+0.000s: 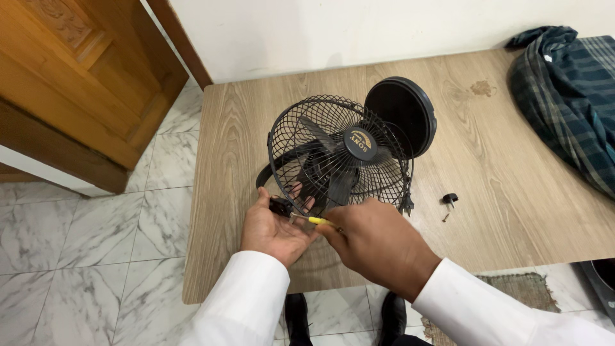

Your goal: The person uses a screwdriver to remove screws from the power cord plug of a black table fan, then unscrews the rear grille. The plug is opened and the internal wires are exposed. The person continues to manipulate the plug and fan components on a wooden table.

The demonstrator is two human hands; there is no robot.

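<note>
A small black fan point(343, 154) with a wire grille lies tilted on the wooden table point(512, 173), its round base point(402, 115) turned up behind it. My left hand point(272, 230) grips the lower left edge of the grille, fingers poking into the cage beside a small black clip point(280, 205). In my right hand point(378, 240) is a yellow-handled screwdriver point(317, 220), its tip pointing left at that clip. Both wrists wear white sleeves.
A small black knob point(450, 199) and a loose screw point(445, 218) lie on the table to the right of the fan. A dark plaid cloth point(570, 96) covers the far right corner. A wooden door point(83, 77) stands at left above a marble floor point(96, 256).
</note>
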